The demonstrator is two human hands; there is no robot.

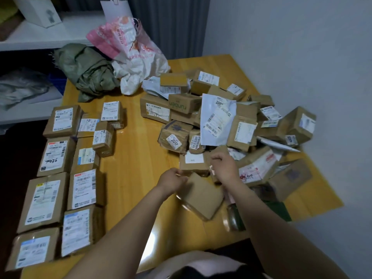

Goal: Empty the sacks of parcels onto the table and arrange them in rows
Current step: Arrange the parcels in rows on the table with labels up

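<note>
Several brown parcels with white labels lie in two rows (pixel 66 178) down the left side of the yellow wooden table (pixel 132 158). A loose heap of parcels (pixel 231 121) covers the right half. At the heap's near edge a plain brown parcel (pixel 203 196) is tilted, its blank side up. My left hand (pixel 173 180) grips that parcel's far left corner. My right hand (pixel 223 168) is closed on a small item just past its far right corner; whether it also touches the parcel is unclear. Two emptied sacks, one green (pixel 86 71) and one white and pink (pixel 130 55), lie crumpled at the table's far left.
White shelving (pixel 36 39) stands left of the table, with a white box on top. A dark curtain (pixel 171 23) hangs behind, and a white wall runs along the right. A dark jar-like object (pixel 234 218) stands near the table's front edge under my right forearm.
</note>
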